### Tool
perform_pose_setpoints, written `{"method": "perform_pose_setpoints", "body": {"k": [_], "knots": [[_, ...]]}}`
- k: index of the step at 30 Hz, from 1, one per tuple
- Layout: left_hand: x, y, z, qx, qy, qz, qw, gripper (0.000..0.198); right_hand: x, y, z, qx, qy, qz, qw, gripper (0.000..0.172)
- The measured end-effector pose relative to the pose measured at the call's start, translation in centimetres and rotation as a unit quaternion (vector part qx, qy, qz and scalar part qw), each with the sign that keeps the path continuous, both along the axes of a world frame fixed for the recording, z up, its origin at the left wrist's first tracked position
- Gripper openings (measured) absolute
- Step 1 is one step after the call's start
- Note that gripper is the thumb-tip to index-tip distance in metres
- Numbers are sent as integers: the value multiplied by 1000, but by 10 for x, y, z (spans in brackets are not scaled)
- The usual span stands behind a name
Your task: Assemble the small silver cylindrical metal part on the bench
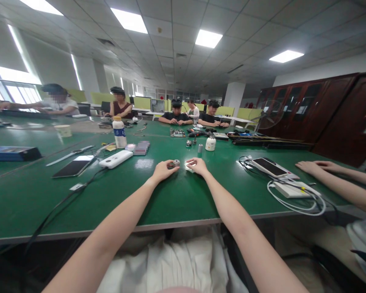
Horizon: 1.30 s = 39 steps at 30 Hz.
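Observation:
My left hand (164,170) rests low over the green table, its fingers closed around a small round metal part (176,162) with a ring-like top. Just to the right, my right hand (199,166) pinches a small white piece (189,167) that looks like tissue or paper; its exact kind is too small to tell. A gap of bare tabletop separates the two hands. Beyond them stand a small silver cylinder (200,148), a white round jar (210,143) and some small dark metal parts (188,143).
On the left lie a white power strip (116,159), a phone (74,166) and cables, with a bottle (119,132) behind. To the right are a dark-screened device (270,167), white cables (295,208) and another person's hands (312,167). Several people sit across the table.

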<state>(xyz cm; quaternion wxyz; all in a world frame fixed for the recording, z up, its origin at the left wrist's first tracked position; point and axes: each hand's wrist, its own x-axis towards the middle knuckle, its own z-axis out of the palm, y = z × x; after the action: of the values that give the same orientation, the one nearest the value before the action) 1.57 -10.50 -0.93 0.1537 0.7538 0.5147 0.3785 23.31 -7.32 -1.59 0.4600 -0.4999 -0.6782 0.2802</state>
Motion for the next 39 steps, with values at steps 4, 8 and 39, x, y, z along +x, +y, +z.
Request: {"method": "perform_pose_setpoints", "body": {"k": [4,8,39], "knots": [[3,-3,2,-9,-5,-20,1000,51,-13,-4,16,48,35,-1,998,21],[6,-6,3,-14,-11,-39,999,52,-29,-11,27,83,55,33,994,21],[10,-13,9,-18,-13,-74,997,53,-39,-38,38,102,-50,-92,989,25]]}}
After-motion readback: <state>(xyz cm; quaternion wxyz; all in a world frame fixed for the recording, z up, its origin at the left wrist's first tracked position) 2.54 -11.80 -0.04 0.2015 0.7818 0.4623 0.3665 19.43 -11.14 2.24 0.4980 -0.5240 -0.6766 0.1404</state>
